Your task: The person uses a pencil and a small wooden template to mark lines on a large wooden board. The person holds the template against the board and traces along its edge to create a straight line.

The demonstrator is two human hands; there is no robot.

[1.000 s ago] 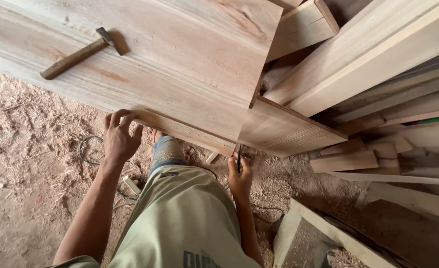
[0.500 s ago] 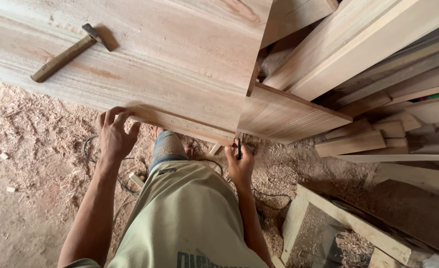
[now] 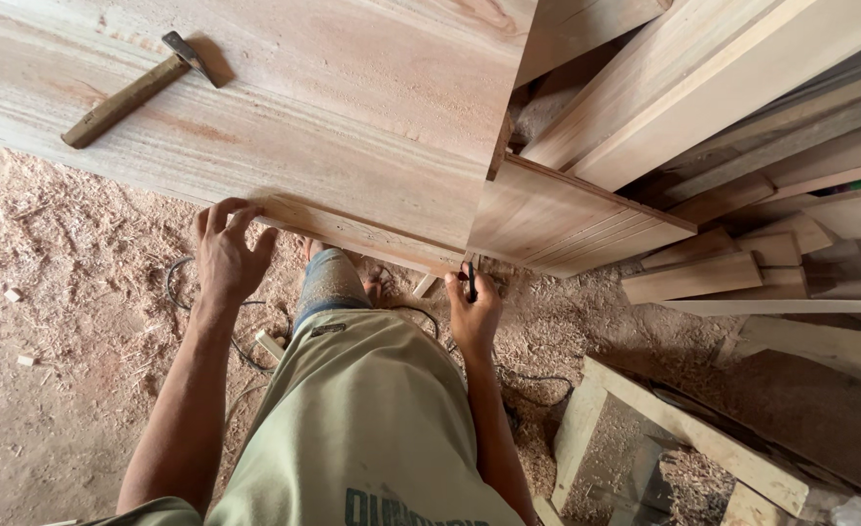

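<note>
A wide pale wooden panel [image 3: 333, 117] fills the upper left of the head view. My left hand [image 3: 224, 255] rests with spread fingers against its near edge. At the panel's near right corner, my right hand [image 3: 474, 310] grips a thin dark pencil-like tool [image 3: 470, 281], its tip up against the edge. A hammer [image 3: 138, 90] with a wooden handle lies on the panel at the far left, away from both hands. My bent leg in green shorts [image 3: 372, 419] is below the panel.
A slanted board [image 3: 567, 219] sits under the panel's right end. Long planks [image 3: 723, 78] and short offcuts [image 3: 732, 273] are stacked at the right. A wooden frame [image 3: 703, 438] lies at lower right. Sawdust and a dark cable [image 3: 182, 292] cover the dirt floor.
The view has shifted slightly, so the hammer and panel sit a little further left. Both hands have stayed at the panel's near edge.
</note>
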